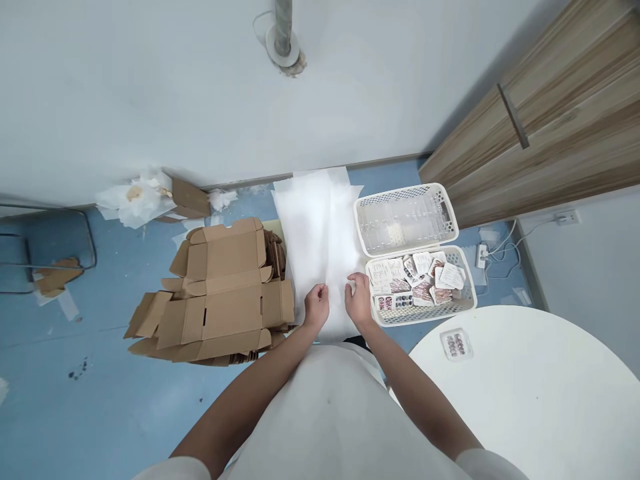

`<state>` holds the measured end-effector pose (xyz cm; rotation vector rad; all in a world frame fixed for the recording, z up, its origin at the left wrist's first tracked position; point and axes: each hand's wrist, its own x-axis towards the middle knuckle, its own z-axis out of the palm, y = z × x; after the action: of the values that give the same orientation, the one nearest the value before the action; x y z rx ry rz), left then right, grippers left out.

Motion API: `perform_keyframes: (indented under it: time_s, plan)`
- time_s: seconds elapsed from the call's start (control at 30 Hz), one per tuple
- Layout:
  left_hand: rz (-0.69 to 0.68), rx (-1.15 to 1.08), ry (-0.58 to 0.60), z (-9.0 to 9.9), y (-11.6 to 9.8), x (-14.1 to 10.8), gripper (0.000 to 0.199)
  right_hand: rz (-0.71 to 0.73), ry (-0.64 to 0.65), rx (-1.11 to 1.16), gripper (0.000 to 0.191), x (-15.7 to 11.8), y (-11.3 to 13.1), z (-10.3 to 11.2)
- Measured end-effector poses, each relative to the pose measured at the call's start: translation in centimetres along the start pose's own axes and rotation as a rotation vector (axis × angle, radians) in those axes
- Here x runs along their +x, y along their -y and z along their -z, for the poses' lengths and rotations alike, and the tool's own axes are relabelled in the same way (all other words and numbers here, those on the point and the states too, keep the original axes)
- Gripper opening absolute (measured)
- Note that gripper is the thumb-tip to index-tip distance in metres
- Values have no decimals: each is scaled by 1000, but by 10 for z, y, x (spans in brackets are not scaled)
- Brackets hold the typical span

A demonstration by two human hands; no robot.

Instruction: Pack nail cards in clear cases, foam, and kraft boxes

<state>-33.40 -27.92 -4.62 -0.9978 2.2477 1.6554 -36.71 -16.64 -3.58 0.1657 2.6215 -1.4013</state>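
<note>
left hand (317, 307) kinda curled over the white sheets (313, 227), can't tell if it's pinching any; right hand (359, 303) loosely open beside the lower basket (470, 293)

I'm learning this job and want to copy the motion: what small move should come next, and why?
Perhaps ease the right hand inward to the lengthwise edge in the white sheets: the left hand is curled close beside that edge, while the right hand's fingers are parted, a little short of it.
</note>
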Motion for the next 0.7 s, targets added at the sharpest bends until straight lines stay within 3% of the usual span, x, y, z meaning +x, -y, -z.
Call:
perform_keyframes:
  time_s: [0.13, 0.27, 0.4, 0.53, 0.7]
  plan:
    - [-101, -25, 83, 0, -2, -8, 21, 179, 37, -115, 25, -7, 16, 4]
    - [-201, -25, 156, 5, -2, -17, 18, 165, 77, -135, 45, -12, 30, 2]
    - [-282, -26, 300, 13, 0, -28, 24, 112, 64, -229, 32, -16, 32, 3]
    - [-311, -46, 458, 26, 3, -43, 23, 124, 19, -305, 34, -26, 34, 12]
    - [-317, 33, 443, 46, 21, -52, 28, 129, -53, -375, 26, -55, 37, 29]
